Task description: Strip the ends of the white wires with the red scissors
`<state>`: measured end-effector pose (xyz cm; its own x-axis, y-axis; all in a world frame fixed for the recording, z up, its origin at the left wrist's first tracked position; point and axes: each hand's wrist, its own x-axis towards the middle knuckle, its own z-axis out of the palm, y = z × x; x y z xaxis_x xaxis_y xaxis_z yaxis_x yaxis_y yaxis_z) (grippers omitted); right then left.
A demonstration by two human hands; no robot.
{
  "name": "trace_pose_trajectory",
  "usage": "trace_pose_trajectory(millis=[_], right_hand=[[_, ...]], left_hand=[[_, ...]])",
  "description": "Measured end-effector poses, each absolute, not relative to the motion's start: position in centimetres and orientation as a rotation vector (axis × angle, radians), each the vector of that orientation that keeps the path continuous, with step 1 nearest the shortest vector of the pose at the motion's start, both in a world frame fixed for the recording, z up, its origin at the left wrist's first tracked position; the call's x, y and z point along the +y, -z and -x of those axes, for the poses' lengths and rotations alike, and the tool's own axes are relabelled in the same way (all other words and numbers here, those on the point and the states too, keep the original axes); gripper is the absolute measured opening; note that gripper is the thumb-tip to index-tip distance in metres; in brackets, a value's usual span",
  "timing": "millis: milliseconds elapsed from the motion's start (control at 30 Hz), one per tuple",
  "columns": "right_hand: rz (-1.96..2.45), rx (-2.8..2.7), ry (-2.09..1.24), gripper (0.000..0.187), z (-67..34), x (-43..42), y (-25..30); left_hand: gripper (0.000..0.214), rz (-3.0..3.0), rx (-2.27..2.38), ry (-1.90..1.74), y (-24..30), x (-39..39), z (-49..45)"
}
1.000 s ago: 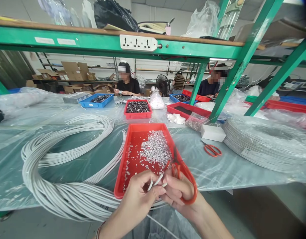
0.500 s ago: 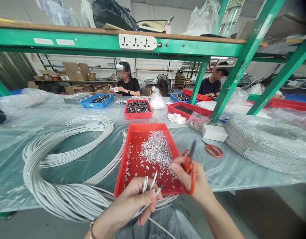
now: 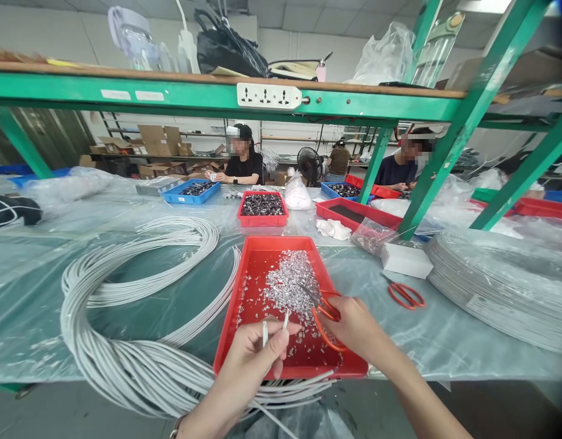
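My left hand (image 3: 258,352) is closed around white cable (image 3: 286,318), with two short ends standing up past the fingers. My right hand (image 3: 361,326) grips scissors (image 3: 327,312) by their orange handles. Their blades point up and left, over a pile of small silvery scraps (image 3: 290,277), a little away from the cable ends. Both hands are over the near part of a red tray (image 3: 225,332) that holds the scraps. A thick coiled bundle of white cables (image 3: 120,350) lies left of the tray, its near ends passing below my left hand.
A second pair of orange-handled scissors (image 3: 406,295) lies right of the tray, near a white box (image 3: 406,261) and a large wrapped cable coil (image 3: 505,286). Behind stand a red bin (image 3: 263,221) and a blue bin (image 3: 192,199) of dark parts. Green shelf posts (image 3: 427,174) rise at right. Co-workers sit opposite.
The scissors have swung down and left from upright, so the blades are over the scraps. Fewer cable ends show above my left fingers. The whole view has shifted slightly.
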<state>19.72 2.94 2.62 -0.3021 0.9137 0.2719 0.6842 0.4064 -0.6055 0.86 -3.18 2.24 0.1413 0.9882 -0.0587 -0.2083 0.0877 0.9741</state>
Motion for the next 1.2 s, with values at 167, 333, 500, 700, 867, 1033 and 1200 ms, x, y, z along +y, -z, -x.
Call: trace_pose_trajectory(millis=[167,333,500,700,867,1033,1200], right_hand=[[0.996,-1.994,-1.043,0.044,-20.4,0.7,-3.2],[0.866,-2.070,-1.277,0.058,-22.7,-2.7,-3.1],[1.000,-2.201,-1.117,0.061,-23.6,-3.8,-3.7],[1.006,-2.327,-0.918,0.047,-22.9,-3.7,-4.7],[1.002,-2.394,-0.810,0.045,-23.2,-3.7,-4.8],[1.026,-2.476,-0.811,0.043,-23.4,-3.9,-6.0],[1.020,-2.526,-0.809,0.043,-23.6,-3.8,-6.7]], left_hand=[[0.038,-1.130,1.033,-1.196,-3.0,-3.1,-0.8],[0.036,-1.238,1.032,-1.132,-3.1,-3.2,-0.7],[0.023,-1.348,1.020,-1.142,-3.6,-3.6,-0.8],[0.018,-1.303,1.055,-1.193,-3.5,-3.6,-1.2],[0.018,-1.223,1.030,-1.179,-3.4,-3.9,-1.0],[0.024,-1.227,0.905,-1.096,-3.8,-3.9,-0.3],[0.029,-1.118,0.680,-0.947,-3.3,-3.6,-0.1]])
